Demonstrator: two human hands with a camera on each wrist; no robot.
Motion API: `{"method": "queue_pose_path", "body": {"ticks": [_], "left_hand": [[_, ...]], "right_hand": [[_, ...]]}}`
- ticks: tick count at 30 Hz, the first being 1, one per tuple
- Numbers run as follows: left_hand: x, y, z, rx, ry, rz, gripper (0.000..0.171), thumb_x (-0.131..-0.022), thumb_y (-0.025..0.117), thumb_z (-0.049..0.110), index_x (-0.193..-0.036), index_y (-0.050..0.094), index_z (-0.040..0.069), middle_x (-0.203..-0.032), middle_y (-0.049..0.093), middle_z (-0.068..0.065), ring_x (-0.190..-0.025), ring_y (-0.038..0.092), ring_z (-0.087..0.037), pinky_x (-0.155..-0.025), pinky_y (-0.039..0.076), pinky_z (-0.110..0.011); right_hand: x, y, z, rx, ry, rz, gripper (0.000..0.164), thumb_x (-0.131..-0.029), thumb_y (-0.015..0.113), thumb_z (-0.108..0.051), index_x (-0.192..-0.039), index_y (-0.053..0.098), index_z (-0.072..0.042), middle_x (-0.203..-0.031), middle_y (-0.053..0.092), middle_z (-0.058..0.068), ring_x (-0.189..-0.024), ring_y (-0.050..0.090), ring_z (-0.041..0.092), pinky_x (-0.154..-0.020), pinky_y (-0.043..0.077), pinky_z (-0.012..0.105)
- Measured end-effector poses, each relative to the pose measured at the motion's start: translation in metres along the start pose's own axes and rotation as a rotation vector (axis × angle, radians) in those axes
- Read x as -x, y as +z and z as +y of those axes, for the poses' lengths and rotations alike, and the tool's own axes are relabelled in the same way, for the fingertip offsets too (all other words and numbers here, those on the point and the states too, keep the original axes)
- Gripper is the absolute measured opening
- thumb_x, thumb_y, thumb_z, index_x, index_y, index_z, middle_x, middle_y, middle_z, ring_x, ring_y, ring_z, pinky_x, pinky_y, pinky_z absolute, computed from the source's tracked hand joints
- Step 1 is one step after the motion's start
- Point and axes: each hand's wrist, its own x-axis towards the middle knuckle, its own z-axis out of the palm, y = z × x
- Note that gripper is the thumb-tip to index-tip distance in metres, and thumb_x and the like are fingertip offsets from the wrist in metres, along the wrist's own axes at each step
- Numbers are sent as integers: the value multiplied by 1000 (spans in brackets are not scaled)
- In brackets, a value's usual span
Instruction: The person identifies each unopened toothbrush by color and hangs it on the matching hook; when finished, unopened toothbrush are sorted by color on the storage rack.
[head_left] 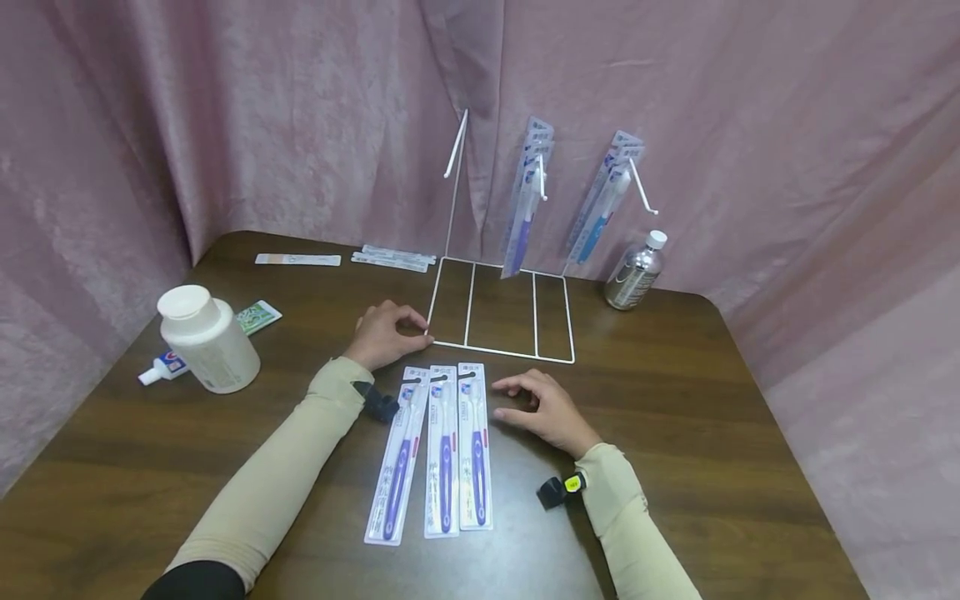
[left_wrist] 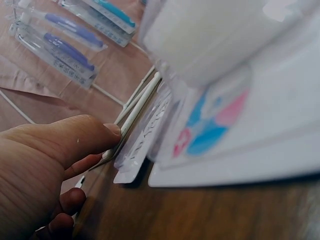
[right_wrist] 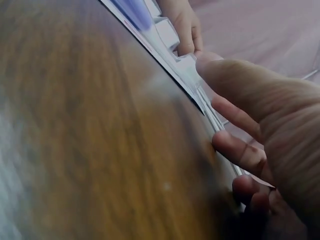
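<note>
Thumb and index finger of my left hand (head_left: 386,333) pinch the front left corner of a white wire display rack (head_left: 498,354). In the left wrist view the thumb lies against the rack's wire. Three packaged toothbrushes with purple handles lie side by side in front of the rack: a left pack (head_left: 397,458), a middle pack (head_left: 442,454) and a right pack (head_left: 474,450). My right hand (head_left: 551,412) is just right of the right pack, fingers loosely bent and holding nothing. More packs hang from the rack's hooks, purple toothbrushes (head_left: 525,204) in the middle and blue toothbrushes (head_left: 603,200) on the right.
The left hook (head_left: 455,146) is bare. A white bottle (head_left: 213,342) stands at the left by a toothpaste tube (head_left: 258,317). Flat narrow packets (head_left: 393,258) and another packet (head_left: 297,260) lie at the back. A silver bottle (head_left: 635,271) stands right of the rack, before a pink curtain (head_left: 712,125).
</note>
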Motion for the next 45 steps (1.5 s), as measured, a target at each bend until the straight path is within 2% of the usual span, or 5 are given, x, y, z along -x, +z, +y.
{"method": "queue_pose_path", "body": {"ticks": [12, 26, 33, 38, 45], "left_hand": [[0, 1, 0, 3, 14, -1, 31, -85, 85, 43, -107, 77, 21, -121, 62, -10, -119, 49, -37, -109, 27, -58], [-4, -3, 2, -11, 29, 13, 32, -86, 85, 42, -108, 78, 20, -119, 62, -10, -118, 50, -37, -109, 29, -57], [1, 5, -5, 0, 3, 0, 29, -85, 86, 41, -106, 78, 23, -118, 63, -8, -116, 50, -34, -109, 28, -56], [4, 4, -5, 11, 13, 2, 29, -85, 87, 41, -105, 78, 23, -117, 63, -8, -114, 50, -34, -108, 29, -56], [0, 4, -6, 2, 38, 27, 28, -84, 87, 42, -103, 78, 24, -115, 63, -7, -113, 51, -34, -105, 30, -56]], "right_hand": [[-2, 11, -16, 92, 109, 20, 39, -89, 86, -38, -125, 77, -27, -100, 57, -3, -95, 48, 18, -85, 40, 38], [-23, 17, -31, 138, 109, 12, 52, -87, 87, -40, -135, 73, -26, -97, 57, -1, -89, 50, 20, -84, 34, 42], [-30, 18, -31, 14, 132, 27, 41, -87, 87, -34, -125, 79, -21, -111, 69, -1, -97, 59, 19, -86, 46, 39], [-30, -3, -34, -26, 62, 179, 37, -92, 85, -22, -128, 77, -18, -96, 73, 0, -75, 60, 18, -67, 50, 31], [-36, -46, -65, 176, -220, 605, 43, -92, 83, -14, -134, 74, -15, -80, 63, 3, -66, 46, 19, -61, 37, 25]]}}
